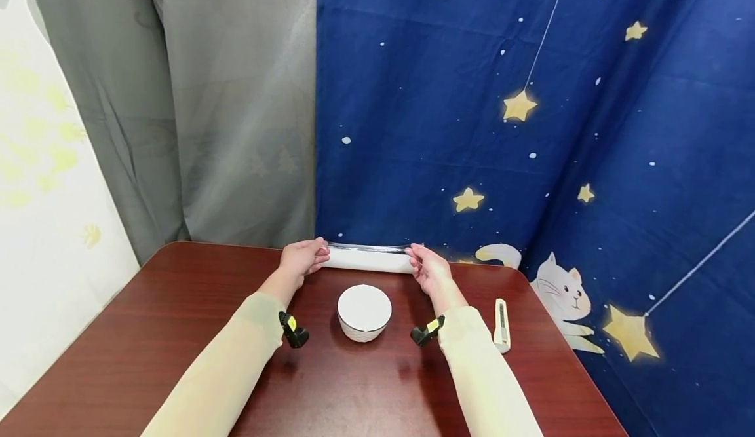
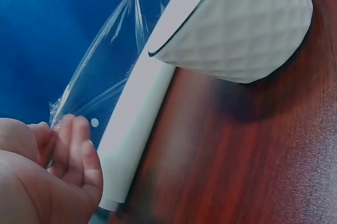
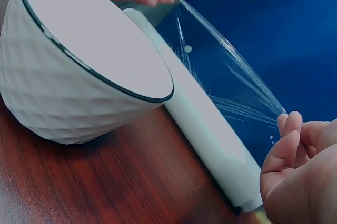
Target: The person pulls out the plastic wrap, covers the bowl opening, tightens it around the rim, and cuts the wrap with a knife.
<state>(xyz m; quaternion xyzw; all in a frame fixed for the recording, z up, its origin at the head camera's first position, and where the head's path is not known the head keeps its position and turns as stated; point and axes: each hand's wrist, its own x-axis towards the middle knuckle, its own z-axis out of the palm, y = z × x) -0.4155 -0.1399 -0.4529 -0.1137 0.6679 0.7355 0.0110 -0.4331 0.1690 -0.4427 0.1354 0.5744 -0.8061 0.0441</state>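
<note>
A roll of cling film [image 1: 368, 261] lies across the far edge of the table, behind a white bowl. Its loose sheet of clear film [image 2: 97, 71] is drawn up off the roll and stretched between both hands. My left hand [image 1: 303, 257] pinches one corner of the sheet between thumb and fingers. The opposite corner is pinched by my right hand [image 1: 430, 268]. Nearer to me, between the forearms, stands the white bowl [image 3: 79, 87], upright, with a dark rim and a quilted outer wall. Neither hand touches the bowl.
A pale utility knife [image 1: 501, 325] lies on the table to the right of my right forearm. The dark red wooden table [image 1: 194, 319] reaches to a grey curtain [image 1: 248, 96] and a blue star-patterned curtain [image 1: 413, 96] at the back.
</note>
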